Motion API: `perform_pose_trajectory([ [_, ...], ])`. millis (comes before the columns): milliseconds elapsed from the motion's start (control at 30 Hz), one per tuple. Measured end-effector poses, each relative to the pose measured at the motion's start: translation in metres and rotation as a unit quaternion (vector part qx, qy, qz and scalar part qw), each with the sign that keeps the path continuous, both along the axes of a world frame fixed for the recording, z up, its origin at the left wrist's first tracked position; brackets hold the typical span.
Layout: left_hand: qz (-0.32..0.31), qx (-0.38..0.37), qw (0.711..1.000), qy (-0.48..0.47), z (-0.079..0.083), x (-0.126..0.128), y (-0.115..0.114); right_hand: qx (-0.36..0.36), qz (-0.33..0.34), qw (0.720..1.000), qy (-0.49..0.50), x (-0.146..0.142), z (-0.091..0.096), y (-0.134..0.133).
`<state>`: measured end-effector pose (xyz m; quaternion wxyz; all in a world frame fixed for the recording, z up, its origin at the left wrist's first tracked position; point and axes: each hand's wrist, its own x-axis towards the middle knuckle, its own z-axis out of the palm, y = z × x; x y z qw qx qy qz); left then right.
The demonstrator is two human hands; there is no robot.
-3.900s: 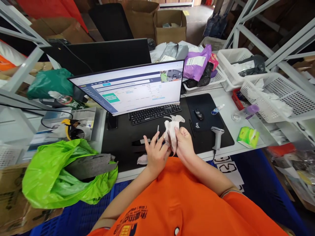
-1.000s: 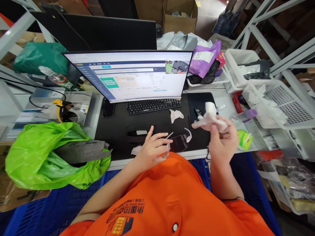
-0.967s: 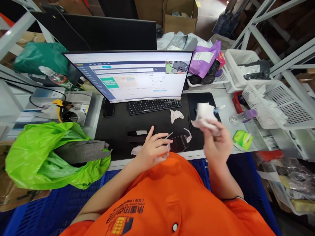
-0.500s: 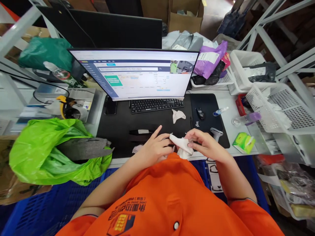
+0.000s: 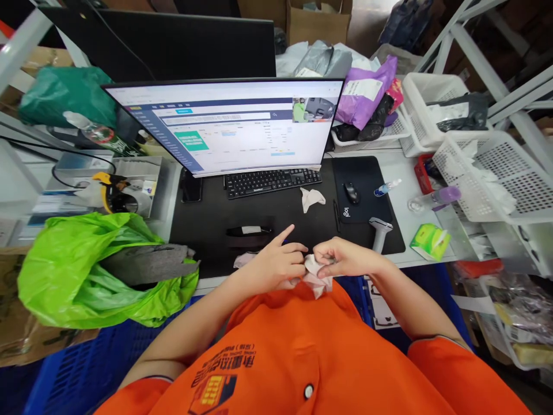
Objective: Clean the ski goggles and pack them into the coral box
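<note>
A crumpled white tissue is bunched between my two hands, close to the orange shirt front. My right hand is closed on it, fingers curled and thumb pressed in. On the other side, my left hand has its index finger stretched out while its other fingers bend against the tissue; its thumb is mostly hidden. Beyond the hands, another crumpled white tissue lies on the black desk mat. A dark strap-like item with a white label and a pale scrap lie near my left hand.
A monitor stands behind the keyboard. A mouse, a barcode scanner and a green tissue pack are on the right. A bright green bag holding grey cloth sits left. White baskets stand far right.
My right hand has curled tighter and moved slightly left, turning over toward the left fingers. The tissue is more bunched and hangs lower. The camera view has shifted a little.
</note>
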<state>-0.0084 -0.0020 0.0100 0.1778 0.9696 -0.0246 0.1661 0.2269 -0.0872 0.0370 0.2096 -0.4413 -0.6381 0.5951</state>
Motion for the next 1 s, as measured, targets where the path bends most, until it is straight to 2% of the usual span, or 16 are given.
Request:
perform_pose_trajectory([
  [100, -0.010, -0.033, 0.999, 0.002, 0.008, -0.001, 0.000, -0.055, 0.017, 0.997, 0.052, 0.021, 0.004, -0.003],
  [200, -0.018, -0.044, 0.999, -0.003, 0.012, 0.002, 0.000, -0.085, 0.022, 0.994, 0.058, 0.030, 0.011, -0.006],
  [333, -0.026, -0.029, 0.999, 0.022, 0.009, 0.007, 0.000, -0.028, 0.004, 1.000, -0.011, 0.008, 0.016, -0.006],
  [433, -0.018, -0.008, 1.000, 0.025, 0.006, 0.009, 0.001, 0.034, -0.043, 0.996, -0.077, -0.011, 0.013, -0.001],
  [467, -0.014, -0.006, 1.000, 0.021, 0.006, 0.009, 0.002, 0.038, -0.039, 0.996, -0.075, -0.012, 0.010, 0.001],
  [600, 0.000, -0.023, 1.000, 0.010, 0.008, 0.004, 0.002, -0.043, 0.039, 0.998, 0.039, 0.016, -0.002, 0.010],
  [667, 0.016, -0.035, 0.999, 0.000, 0.008, 0.003, 0.001, -0.086, 0.044, 0.993, 0.073, 0.036, -0.006, 0.013],
  [733, 0.026, -0.048, 0.998, -0.010, 0.007, 0.002, 0.002, -0.100, 0.038, 0.991, 0.078, 0.044, -0.006, 0.014],
  [800, 0.026, -0.057, 0.998, -0.011, 0.006, 0.003, 0.002, -0.085, 0.022, 0.994, 0.065, 0.036, -0.002, 0.013],
  [933, 0.017, -0.055, 0.998, 0.015, 0.004, 0.006, 0.004, 0.006, -0.039, 0.999, -0.034, -0.002, 0.005, 0.010],
  [1000, 0.021, -0.058, 0.998, 0.018, 0.003, 0.005, 0.004, 0.015, -0.040, 0.998, -0.041, -0.009, 0.005, 0.012],
])
